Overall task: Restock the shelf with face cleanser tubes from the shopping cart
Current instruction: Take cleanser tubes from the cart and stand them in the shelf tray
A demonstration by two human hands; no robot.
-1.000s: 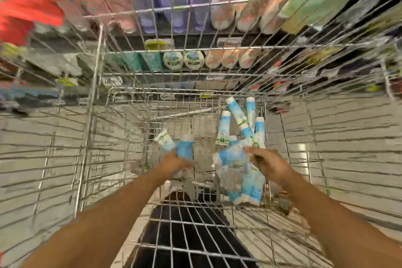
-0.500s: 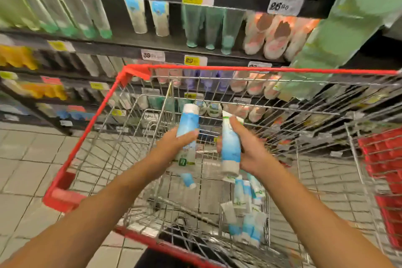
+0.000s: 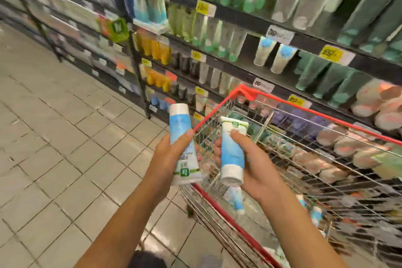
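My left hand [image 3: 168,154] grips a blue-and-white face cleanser tube [image 3: 182,135], cap end up, above the cart's left rim. My right hand [image 3: 250,159] grips a second tube [image 3: 231,152], cap end down, just to the right of the first. Below them the red-rimmed wire shopping cart [image 3: 315,113] holds more of the same tubes [image 3: 236,199], partly hidden by my hands and blurred. On the shelf [image 3: 250,18] ahead, two matching white-and-blue tubes [image 3: 274,56] stand in a partly bare slot between green tubes.
Shelving runs from the left back to the right, packed with green, yellow, pink and purple tubes [image 3: 322,76] and price tags [image 3: 331,53]. The tiled floor [image 3: 54,148] lies to the left of the cart. The picture is motion-blurred.
Both hands lifted out of the cart, each with a tube. My view swung up and left from the cart's inside toward the shelves.
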